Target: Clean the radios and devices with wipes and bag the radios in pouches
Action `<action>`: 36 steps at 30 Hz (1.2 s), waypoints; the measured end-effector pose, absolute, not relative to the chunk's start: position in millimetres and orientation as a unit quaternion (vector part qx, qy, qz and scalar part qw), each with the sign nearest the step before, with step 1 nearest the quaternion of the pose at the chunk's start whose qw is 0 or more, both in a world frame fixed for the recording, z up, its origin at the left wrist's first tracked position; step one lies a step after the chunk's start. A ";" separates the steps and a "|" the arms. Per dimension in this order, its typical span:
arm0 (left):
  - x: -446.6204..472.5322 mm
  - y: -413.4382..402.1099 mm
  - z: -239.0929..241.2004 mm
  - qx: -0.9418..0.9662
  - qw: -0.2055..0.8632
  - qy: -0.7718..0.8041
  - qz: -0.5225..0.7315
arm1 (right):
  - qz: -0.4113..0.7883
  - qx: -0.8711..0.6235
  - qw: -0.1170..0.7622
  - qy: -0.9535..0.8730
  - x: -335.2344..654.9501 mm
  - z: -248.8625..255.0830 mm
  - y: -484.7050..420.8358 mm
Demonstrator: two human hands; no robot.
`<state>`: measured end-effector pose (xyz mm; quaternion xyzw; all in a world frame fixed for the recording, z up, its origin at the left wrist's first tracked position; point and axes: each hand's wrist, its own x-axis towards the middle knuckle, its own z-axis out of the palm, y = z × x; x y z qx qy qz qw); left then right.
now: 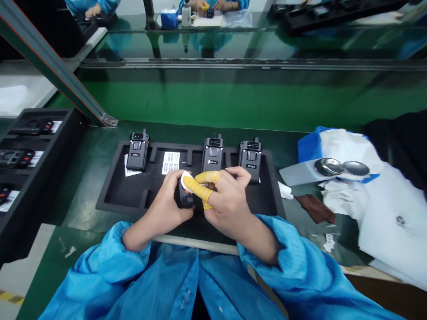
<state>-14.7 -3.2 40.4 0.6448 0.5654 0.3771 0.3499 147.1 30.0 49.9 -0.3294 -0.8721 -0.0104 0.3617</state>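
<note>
My left hand [166, 201] is closed around a black two-way radio [186, 200], its orange button facing up. Yellow finger cots cover some fingers of my right hand [228, 195], which presses a white wipe [186, 181] against the radio's edge. Beneath both hands lies a black foam tray [133, 198]. Three more radios rest in it: one at the left [138, 151], one in the middle [212, 154] and one at the right [250, 159]. A label sheet [171, 162] lies in the slot between the left and middle radios.
To the right are a dispenser bottle [298, 172] lying tilted, a blue box [308, 146] with white cloths [347, 151], and a brown cloth [315, 209]. Another radio tray [75, 133] stands at the left, beside a slanting metal post [56, 66]. Co-workers' hands show across the bench.
</note>
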 end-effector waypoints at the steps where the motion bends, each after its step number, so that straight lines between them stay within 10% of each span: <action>1: -14.1 -3.0 42.1 0.651 0.335 0.570 0.374 | -0.020 -0.322 0.357 -0.877 146.9 51.2 29.8; 36: -12.5 1.0 46.8 0.688 0.304 0.551 0.363 | 0.031 -0.335 0.348 -0.875 174.3 50.9 36.9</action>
